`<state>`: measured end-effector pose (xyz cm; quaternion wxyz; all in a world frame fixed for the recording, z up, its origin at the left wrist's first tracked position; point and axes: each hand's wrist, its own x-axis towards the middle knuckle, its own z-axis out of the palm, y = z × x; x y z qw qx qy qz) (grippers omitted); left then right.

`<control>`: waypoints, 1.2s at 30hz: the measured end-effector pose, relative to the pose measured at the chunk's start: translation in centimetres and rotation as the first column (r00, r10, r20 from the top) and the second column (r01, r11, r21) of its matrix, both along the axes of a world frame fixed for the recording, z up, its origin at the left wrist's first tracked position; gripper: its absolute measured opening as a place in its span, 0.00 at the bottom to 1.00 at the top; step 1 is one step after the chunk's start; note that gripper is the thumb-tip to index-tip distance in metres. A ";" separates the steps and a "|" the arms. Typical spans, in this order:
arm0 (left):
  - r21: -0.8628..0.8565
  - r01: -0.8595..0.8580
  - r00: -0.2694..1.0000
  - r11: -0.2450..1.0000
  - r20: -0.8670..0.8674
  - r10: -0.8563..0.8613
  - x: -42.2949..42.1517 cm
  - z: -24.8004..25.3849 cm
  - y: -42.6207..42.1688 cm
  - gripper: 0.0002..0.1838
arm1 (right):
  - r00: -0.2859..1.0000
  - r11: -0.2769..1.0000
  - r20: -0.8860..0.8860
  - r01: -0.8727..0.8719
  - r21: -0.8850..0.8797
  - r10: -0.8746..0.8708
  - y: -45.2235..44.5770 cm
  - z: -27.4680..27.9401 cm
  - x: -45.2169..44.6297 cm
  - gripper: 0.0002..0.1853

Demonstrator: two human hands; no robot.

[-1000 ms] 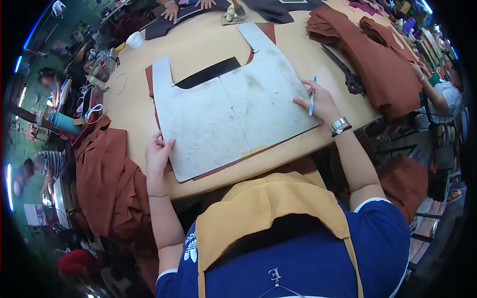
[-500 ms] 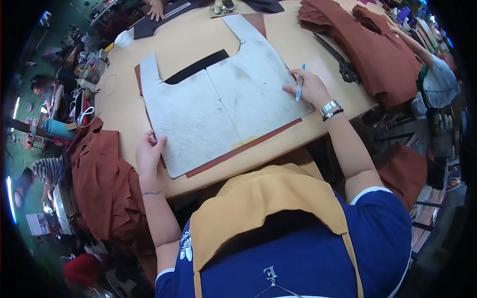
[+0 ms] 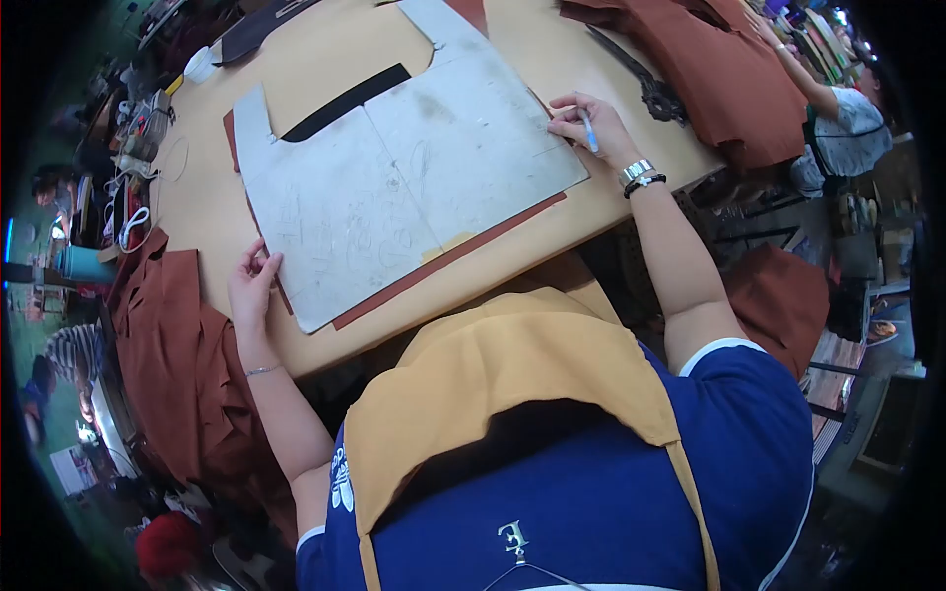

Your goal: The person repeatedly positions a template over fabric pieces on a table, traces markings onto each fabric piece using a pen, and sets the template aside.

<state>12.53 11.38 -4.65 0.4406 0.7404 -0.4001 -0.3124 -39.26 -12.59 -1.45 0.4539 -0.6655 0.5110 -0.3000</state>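
Note:
A large pale grey template (image 3: 394, 167) with two straps lies on brown fabric (image 3: 453, 264), whose edges show along its lower and left sides. My left hand (image 3: 253, 286) pinches the lower left edge of the template, thumb on top. At the right edge, my right hand (image 3: 598, 130) holds a blue and white pen (image 3: 589, 132), its thumb and fingertips touching the template's edge. A black piece (image 3: 350, 101) shows inside the template's neck opening.
Black shears (image 3: 655, 91) lie on the tan table (image 3: 552, 59), beside stacked brown fabric (image 3: 729, 89). More brown fabric (image 3: 177, 364) hangs at the left. A white cup (image 3: 200, 65) stands at the far left. A co-worker's arm (image 3: 803, 79) reaches in at the right.
The view has shifted, so the table and template appear further left and higher. My right hand has moved up along the template's right edge, and the pen now tilts the other way.

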 end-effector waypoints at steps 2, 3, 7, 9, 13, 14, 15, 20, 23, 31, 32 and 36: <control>-0.009 0.003 1.000 1.000 -0.005 -0.003 0.8 -0.7 0.0 0.27 | 1.000 1.000 -0.019 -0.009 0.013 0.009 0.1 0.3 0.0 0.21; -0.002 0.005 1.000 1.000 -0.011 -0.005 1.1 -1.0 0.0 0.27 | 0.996 0.995 -0.089 -0.033 -0.096 0.025 0.0 0.0 -0.1 0.20; 0.028 -0.052 0.998 0.998 -0.022 0.053 -1.2 1.4 0.1 0.26 | 0.994 0.997 -0.108 -0.038 -0.069 0.031 0.5 0.8 0.5 0.21; -0.019 -0.028 0.998 0.999 -0.063 0.026 -0.6 0.5 0.0 0.27 | 0.992 0.998 -0.120 -0.046 -0.048 0.040 0.1 0.3 0.3 0.22; -0.014 -0.081 0.997 0.997 -0.005 0.081 -1.7 1.7 0.0 0.28 | 0.998 0.999 -0.067 -0.018 -0.028 0.016 -0.2 -0.2 0.1 0.23; -0.005 -0.085 0.996 0.996 -0.003 0.085 -1.5 1.6 0.1 0.28 | 0.998 1.000 -0.065 -0.019 -0.021 0.018 -0.2 -0.1 0.2 0.23; -0.015 -0.088 0.996 0.996 -0.011 0.088 -1.6 1.5 0.1 0.28 | 0.998 1.000 -0.057 -0.021 -0.015 0.020 -0.3 -0.2 0.2 0.23; -0.025 -0.082 0.997 0.996 -0.011 0.081 -1.9 1.6 0.2 0.27 | 0.999 1.000 -0.043 0.000 0.003 0.000 -0.2 0.0 0.3 0.23; 0.001 -0.072 0.997 0.997 0.023 0.072 -2.2 2.3 0.4 0.27 | 1.000 1.000 -0.020 -0.001 0.012 0.001 -0.3 -0.1 0.3 0.23; -0.056 -0.046 0.999 0.997 -0.029 0.044 -0.7 -0.2 0.2 0.26 | 0.991 1.000 -0.135 0.007 -0.002 -0.007 -0.3 0.2 0.4 0.23; -0.113 0.008 0.999 0.994 -0.037 -0.013 0.4 -1.6 0.1 0.25 | 0.981 1.000 -0.192 0.020 -0.001 -0.019 0.2 1.0 0.8 0.23; -0.079 0.000 0.999 0.997 0.051 0.004 0.5 -0.9 -0.1 0.28 | 0.996 0.987 0.075 0.028 0.157 -0.040 0.1 0.9 0.3 0.20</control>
